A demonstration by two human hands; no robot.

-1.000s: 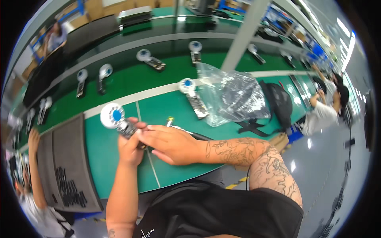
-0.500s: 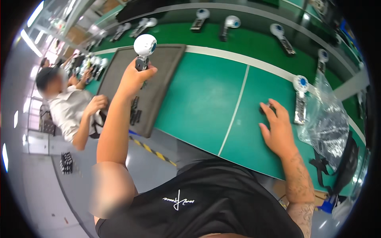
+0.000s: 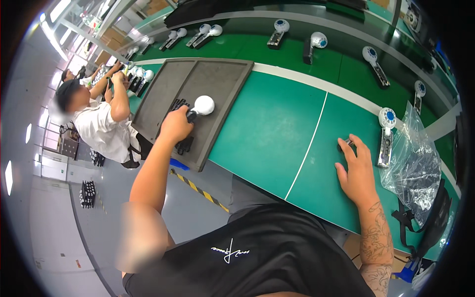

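Observation:
My left hand (image 3: 176, 125) is closed round the dark handle of a handheld fan with a round white head (image 3: 203, 105), held over a shallow grey tray (image 3: 228, 89). Several black parts (image 3: 185, 145) are beside that hand in the tray. On the green table at the right, my right hand (image 3: 360, 173) has its thumb apart and its fingers bent over a small dark piece (image 3: 343, 144), partly covered by the fingertips. Just beyond it lies another fan (image 3: 385, 143), with a blue-ringed head and its handle's inside showing.
Several similar fans lie along the dark green conveyor (image 3: 341, 62) behind the table. A clear plastic bag (image 3: 414, 171) and a black strapped pouch (image 3: 434, 210) are at the right edge. To the left, a co-worker in a white shirt (image 3: 101, 126) works beside the tray.
My left hand has brought the fan down and nearer, from above the tray's far part to low over the tray by the black parts. My right hand stays in place; the view has shifted slightly.

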